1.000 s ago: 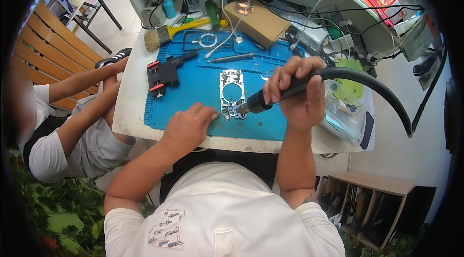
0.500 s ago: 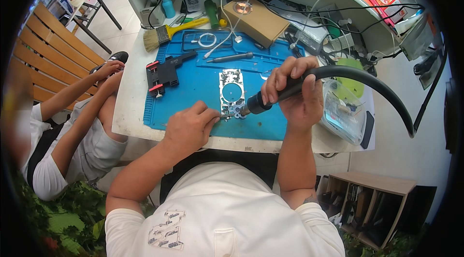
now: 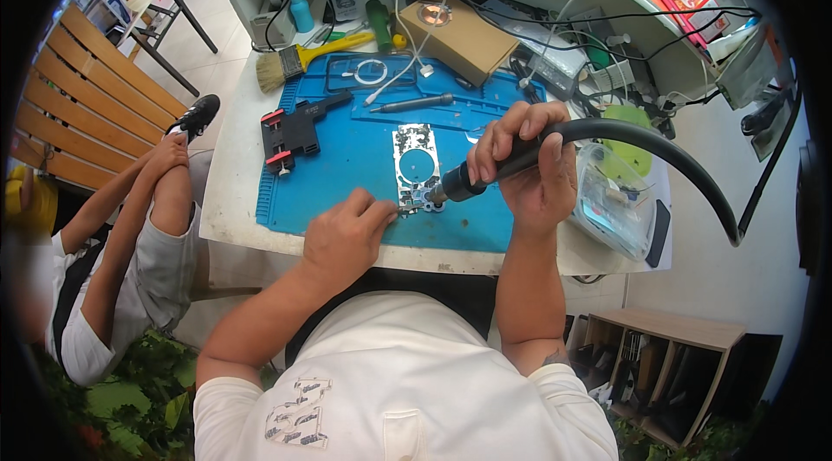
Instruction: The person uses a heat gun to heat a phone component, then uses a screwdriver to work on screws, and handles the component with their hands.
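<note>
My right hand [image 3: 530, 171] is wrapped round the black handle of a hot air gun [image 3: 503, 170]. Its metal nozzle [image 3: 437, 194] points down left at the lower end of a phone-sized plate [image 3: 423, 137], silver-white with black patches and a large round hole. The plate lies on a blue work mat [image 3: 347, 175]. My left hand [image 3: 342, 231] rests at the plate's lower left corner, thumb and forefinger pinched together. What lies between those fingertips is too small to make out, perhaps the plate's edge or a thin tool.
On the mat's left sits a black clamp holder [image 3: 293, 133] with red jaws. Behind are a brush [image 3: 295, 61], a screwdriver [image 3: 412, 103], a cardboard box [image 3: 459, 36] and cables. A clear plastic tub [image 3: 615, 210] stands right. Another person [image 3: 147, 227] sits at the left.
My left hand has shifted slightly right and down, still pinched by the plate. The hot air gun has barely moved. The person at left has leaned back, with knee and shoe raised.
</note>
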`<state>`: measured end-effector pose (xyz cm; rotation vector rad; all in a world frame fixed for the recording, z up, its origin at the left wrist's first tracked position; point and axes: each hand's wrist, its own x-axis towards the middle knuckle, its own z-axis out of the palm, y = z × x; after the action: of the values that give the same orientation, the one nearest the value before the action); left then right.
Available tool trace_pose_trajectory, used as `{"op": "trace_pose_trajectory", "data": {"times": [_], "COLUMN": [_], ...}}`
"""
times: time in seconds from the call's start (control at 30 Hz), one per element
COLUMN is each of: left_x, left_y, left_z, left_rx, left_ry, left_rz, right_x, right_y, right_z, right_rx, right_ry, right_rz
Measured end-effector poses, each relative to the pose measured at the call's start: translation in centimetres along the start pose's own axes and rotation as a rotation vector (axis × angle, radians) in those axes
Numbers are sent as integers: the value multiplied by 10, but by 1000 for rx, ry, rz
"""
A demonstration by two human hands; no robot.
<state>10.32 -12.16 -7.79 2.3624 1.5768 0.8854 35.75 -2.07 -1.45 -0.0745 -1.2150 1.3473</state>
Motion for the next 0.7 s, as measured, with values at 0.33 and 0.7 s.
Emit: {"op": "trace_pose_trajectory", "data": {"times": [0.33, 0.7], "left_x": [-4, -4], "left_y": [3, 3], "left_z": [7, 10], "left_rx": [-2, -10], "left_ry": [70, 94], "left_rz": [-5, -24], "right_x": [0, -1], "right_y": [-2, -1], "right_z": [-2, -1], "right_rx": [-6, 1], "right_ry": [4, 14], "right_rz": [-12, -10]}}
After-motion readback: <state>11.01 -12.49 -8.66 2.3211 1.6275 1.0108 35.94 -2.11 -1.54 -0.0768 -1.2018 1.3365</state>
